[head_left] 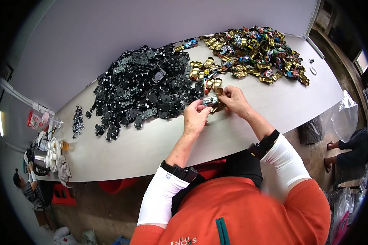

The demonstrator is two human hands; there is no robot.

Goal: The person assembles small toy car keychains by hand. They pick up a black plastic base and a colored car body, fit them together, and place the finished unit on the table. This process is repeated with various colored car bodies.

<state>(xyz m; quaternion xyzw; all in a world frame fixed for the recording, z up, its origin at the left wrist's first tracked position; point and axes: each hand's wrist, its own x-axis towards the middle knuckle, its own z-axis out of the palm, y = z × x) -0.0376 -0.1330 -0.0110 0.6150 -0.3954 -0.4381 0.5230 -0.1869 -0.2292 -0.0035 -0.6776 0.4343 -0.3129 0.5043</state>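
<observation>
Above the table's near middle, my left hand [195, 117] pinches a small toy car body [209, 101] with pale, dark and coloured patches between thumb and fingers. My right hand [236, 102] is closed at its right side, its fingertips on a brownish-gold toy car body [219, 91]; the fingers partly cover that piece. More gold car bodies [210, 84] lie just beyond both hands. To the left of them spreads a big heap of black toy car chassis [145, 81] with small wheels. Farther right is a heap of gold and multicoloured car bodies [253, 51].
On the pale table [159, 141], a small pile of silvery-black parts [77, 122] lies left. A metal pot [40, 160], white cups [53, 155] and a cloth [64, 169] stand at the left end. Another person [30, 188] is there; someone's legs [345, 149] show right.
</observation>
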